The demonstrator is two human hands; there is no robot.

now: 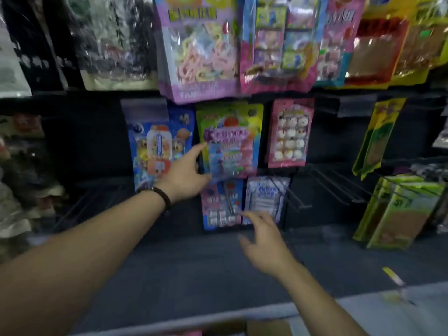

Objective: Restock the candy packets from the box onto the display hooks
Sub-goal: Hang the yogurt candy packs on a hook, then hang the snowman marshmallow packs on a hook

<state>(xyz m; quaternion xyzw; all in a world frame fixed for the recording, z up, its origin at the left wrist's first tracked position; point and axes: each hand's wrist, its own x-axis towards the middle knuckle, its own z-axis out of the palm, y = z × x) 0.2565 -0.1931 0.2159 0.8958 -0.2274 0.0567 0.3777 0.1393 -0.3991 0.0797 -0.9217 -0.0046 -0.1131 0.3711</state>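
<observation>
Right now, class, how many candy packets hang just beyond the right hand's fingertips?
2. A pink-and-blue packet hangs below the left hand; a white-and-blue packet hangs beside it, above the right hand. More may hang hidden behind them.

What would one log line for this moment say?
left hand: touches edge of green packet | right hand: open, by white packet | empty hooks: at right

Counting outward from the one green-and-yellow candy packet (230,139), I see one blue packet (160,146) just left of it, one pink packet of white sweets (289,133) just right, and two just below: a pink-and-blue packet (221,204) and a white-and-blue packet (264,200).
</observation>
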